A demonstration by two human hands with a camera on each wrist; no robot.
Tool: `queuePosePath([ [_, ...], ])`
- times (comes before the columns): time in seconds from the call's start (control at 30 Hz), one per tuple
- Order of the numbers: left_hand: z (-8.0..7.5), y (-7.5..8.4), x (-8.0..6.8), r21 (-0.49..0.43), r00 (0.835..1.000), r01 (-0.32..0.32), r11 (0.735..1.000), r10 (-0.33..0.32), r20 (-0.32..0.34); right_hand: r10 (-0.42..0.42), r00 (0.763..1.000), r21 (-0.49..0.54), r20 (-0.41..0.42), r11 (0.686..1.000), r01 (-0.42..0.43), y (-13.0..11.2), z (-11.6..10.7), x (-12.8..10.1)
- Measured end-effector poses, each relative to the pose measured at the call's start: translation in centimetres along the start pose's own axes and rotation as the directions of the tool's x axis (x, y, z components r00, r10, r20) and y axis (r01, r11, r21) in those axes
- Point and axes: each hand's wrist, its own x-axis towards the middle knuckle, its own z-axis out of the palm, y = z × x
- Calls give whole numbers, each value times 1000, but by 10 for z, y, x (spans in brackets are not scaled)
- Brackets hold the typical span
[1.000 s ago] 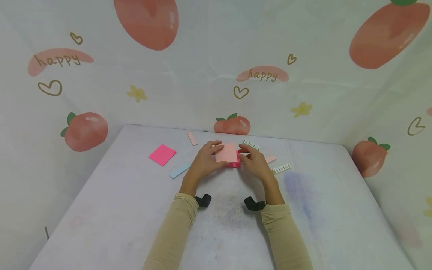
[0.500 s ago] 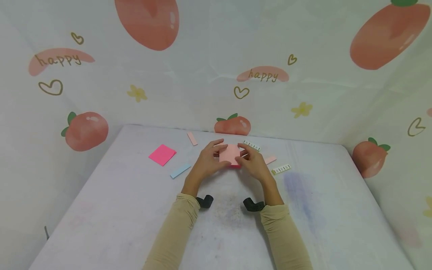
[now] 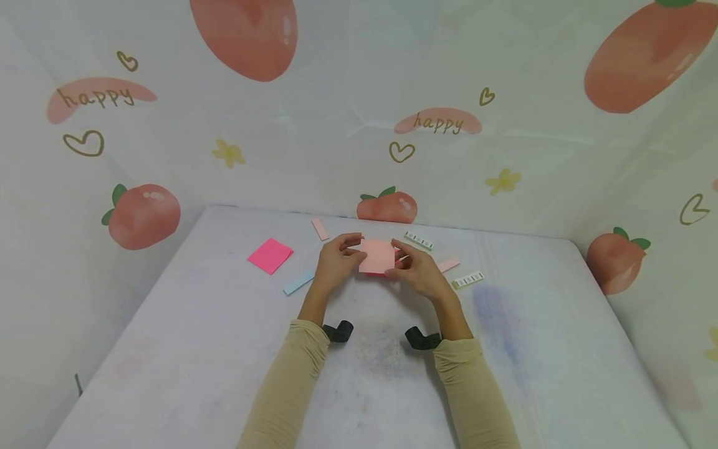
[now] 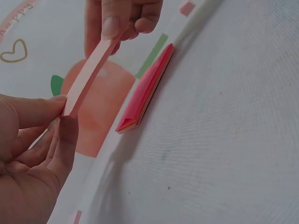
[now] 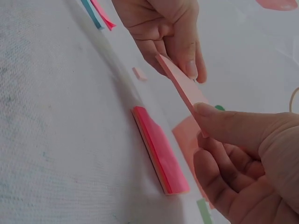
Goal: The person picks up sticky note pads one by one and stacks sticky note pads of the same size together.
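Note:
A pale pink sticky note pad (image 3: pixel 377 256) is held in the air between both hands, tilted in the wrist views. My left hand (image 3: pixel 335 264) pinches its left edge between thumb and fingers. On the opposite side, my right hand (image 3: pixel 417 268) grips the pad by its edge near the lower corner, thumb on the face in the right wrist view. Beneath lies a bright pink paper stack (image 5: pixel 161 151) with paler layers at its base; a gap separates it from the pad in both wrist views. From the head, the pad covers most of that stack.
Left of the hands lie a bright pink square (image 3: pixel 270 255), a blue strip (image 3: pixel 298 283) and a pale pink strip (image 3: pixel 320 229). To the right are two patterned strips, one farther back (image 3: pixel 418 241) and one nearer (image 3: pixel 468 280), with another pale pink strip (image 3: pixel 450 265) between them.
The pale pink pad shifted right over the bright pink stack, then back left. My left thumb moved from the pad's lower edge up to its left edge; my right hand now grips its right side.

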Motion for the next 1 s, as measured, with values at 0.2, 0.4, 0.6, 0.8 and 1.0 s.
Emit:
queuePosePath([
  [0.2,0,0,0,22,1000,27,999,-27,-6,-12,999,-27,-33,1000,11,2,1,1],
  [0.4,1,1,0,52,999,52,997,-51,-4,-22,998,-53,-63,998,19,3,0,1],
  [0.6,3,4,0,21,999,39,999,-40,32,-17,992,-47,-122,999,12,3,0,0],
  [0.8,5,4,0,-111,992,102,988,-93,87,8,981,-50,-192,999,-17,5,0,1],
  [1.0,3,5,0,-180,976,78,981,-38,213,44,967,-2,-250,999,-46,4,0,2],
])
